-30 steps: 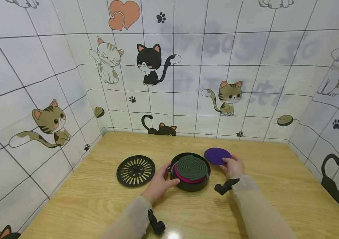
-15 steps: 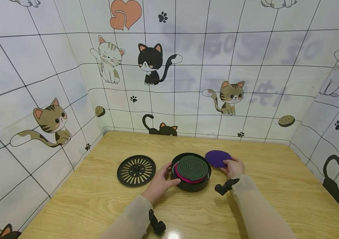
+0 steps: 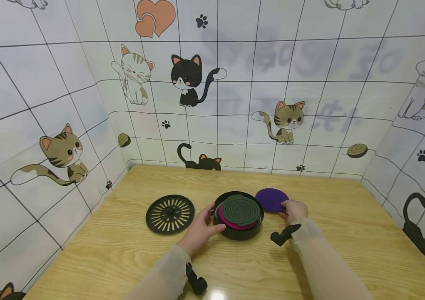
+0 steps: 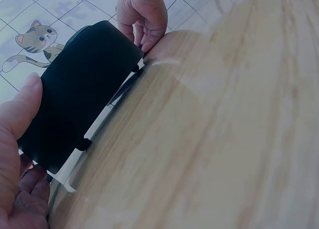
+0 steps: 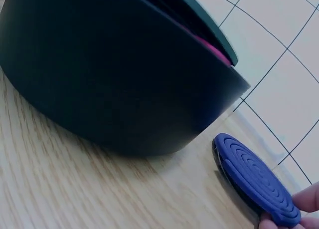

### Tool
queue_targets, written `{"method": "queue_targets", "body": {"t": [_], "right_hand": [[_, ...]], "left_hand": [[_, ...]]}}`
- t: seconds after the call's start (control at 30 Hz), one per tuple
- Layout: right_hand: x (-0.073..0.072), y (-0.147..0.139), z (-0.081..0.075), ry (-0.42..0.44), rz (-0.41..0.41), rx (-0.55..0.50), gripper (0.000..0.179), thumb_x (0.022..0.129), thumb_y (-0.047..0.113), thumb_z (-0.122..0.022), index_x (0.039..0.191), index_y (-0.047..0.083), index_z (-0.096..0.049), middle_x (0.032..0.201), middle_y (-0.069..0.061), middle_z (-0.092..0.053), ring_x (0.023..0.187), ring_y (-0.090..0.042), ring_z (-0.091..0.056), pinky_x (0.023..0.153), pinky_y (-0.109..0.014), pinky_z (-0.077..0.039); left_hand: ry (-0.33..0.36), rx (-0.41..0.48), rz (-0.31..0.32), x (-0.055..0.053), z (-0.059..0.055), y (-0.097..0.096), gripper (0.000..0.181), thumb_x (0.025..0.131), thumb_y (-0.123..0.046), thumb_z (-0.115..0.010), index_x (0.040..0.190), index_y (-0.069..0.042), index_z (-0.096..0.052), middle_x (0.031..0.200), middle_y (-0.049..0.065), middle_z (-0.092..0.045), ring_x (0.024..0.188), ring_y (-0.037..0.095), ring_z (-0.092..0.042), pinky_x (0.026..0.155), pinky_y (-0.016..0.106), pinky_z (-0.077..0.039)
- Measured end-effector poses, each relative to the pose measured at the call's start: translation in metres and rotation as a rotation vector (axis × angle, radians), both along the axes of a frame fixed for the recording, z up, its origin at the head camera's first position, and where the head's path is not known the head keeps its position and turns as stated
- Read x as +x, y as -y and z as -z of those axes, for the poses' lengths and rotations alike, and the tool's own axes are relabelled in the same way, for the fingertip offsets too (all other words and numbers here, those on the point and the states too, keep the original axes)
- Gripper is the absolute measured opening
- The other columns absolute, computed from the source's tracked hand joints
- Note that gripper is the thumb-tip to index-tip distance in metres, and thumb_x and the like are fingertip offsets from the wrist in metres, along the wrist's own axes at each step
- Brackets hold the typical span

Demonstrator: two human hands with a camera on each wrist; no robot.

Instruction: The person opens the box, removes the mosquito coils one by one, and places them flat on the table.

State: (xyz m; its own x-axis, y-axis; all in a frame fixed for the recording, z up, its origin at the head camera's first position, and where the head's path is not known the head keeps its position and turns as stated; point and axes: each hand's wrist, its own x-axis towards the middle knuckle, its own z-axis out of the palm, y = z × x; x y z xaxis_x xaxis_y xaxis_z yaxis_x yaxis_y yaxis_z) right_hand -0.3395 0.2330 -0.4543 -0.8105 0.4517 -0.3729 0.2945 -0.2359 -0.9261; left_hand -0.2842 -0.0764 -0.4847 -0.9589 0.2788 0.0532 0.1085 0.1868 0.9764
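Note:
My left hand [image 3: 198, 232] grips the near-left side of a round black mosquito coil holder [image 3: 240, 236], thumb at the front and fingers round the left side. Small feet show under the holder in the left wrist view. A dark green mosquito coil [image 3: 240, 210] tops the stack inside, over a magenta one [image 3: 232, 226] whose edge peeks out. To the holder's right, my right hand [image 3: 296, 211] pinches the near edge of a purple mosquito coil [image 3: 271, 200]. In the right wrist view this purple coil [image 5: 255, 171] lies low at the wooden tabletop, a dark shadow along its underside.
A slotted black round lid [image 3: 170, 211] with a central knob lies left of the holder. The wooden table [image 3: 347, 233] is bounded by a back wall [image 3: 234, 137] and side walls covered with cat-print tile pattern.
My right hand has brought the purple coil slightly down and nearer to me, lowering it toward the table. The left hand and holder stay in place.

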Motion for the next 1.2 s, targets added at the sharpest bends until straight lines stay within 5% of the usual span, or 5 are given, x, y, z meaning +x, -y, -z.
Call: {"method": "queue_targets", "body": {"t": [0.1,0.3,0.6,0.83,1.2], "right_hand": [[0.001,-0.001,-0.001,0.009,0.009,0.027,0.047,0.088,-0.004,-0.058,0.133,-0.010,-0.047,0.124,-0.015,-0.050,0.080,-0.014,-0.057,0.060,-0.022,-0.055],[0.004,-0.002,-0.005,0.021,-0.009,0.087,0.050,0.087,-0.002,-0.058,0.134,-0.015,-0.044,0.136,-0.021,-0.046,0.104,-0.023,-0.052,0.072,-0.021,-0.054],[0.009,-0.007,-0.008,0.024,-0.102,0.151,0.053,0.090,0.003,-0.056,0.137,-0.016,-0.039,0.143,-0.025,-0.038,0.110,-0.026,-0.044,0.085,-0.031,-0.047],[0.009,-0.012,-0.006,0.032,-0.107,0.227,0.054,0.089,0.002,-0.057,0.135,-0.020,-0.039,0.139,-0.032,-0.041,0.105,-0.027,-0.049,0.076,-0.025,-0.050],[0.016,-0.011,-0.011,0.009,-0.147,0.139,0.057,0.091,0.001,-0.054,0.139,-0.019,-0.032,0.143,-0.034,-0.034,0.113,-0.028,-0.046,0.075,-0.021,-0.053]], "left_hand": [[0.001,0.001,0.002,0.000,0.000,0.000,0.090,0.081,-0.039,-0.077,0.152,-0.013,-0.028,0.150,0.013,-0.035,0.139,0.031,-0.032,0.114,0.045,-0.026],[-0.003,0.001,0.003,-0.001,0.001,0.000,0.090,0.081,-0.039,-0.077,0.152,-0.012,-0.028,0.150,0.013,-0.036,0.139,0.030,-0.032,0.114,0.045,-0.026],[-0.007,-0.002,-0.002,-0.002,0.002,0.000,0.089,0.081,-0.038,-0.077,0.151,-0.012,-0.029,0.150,0.012,-0.036,0.138,0.029,-0.033,0.114,0.045,-0.027],[-0.010,-0.003,-0.001,-0.001,0.001,-0.001,0.090,0.082,-0.037,-0.077,0.152,-0.010,-0.028,0.149,0.013,-0.036,0.138,0.029,-0.033,0.114,0.045,-0.027],[-0.023,0.000,-0.001,-0.002,0.002,0.000,0.090,0.081,-0.036,-0.078,0.151,-0.010,-0.028,0.149,0.012,-0.037,0.138,0.028,-0.035,0.114,0.044,-0.028]]}}
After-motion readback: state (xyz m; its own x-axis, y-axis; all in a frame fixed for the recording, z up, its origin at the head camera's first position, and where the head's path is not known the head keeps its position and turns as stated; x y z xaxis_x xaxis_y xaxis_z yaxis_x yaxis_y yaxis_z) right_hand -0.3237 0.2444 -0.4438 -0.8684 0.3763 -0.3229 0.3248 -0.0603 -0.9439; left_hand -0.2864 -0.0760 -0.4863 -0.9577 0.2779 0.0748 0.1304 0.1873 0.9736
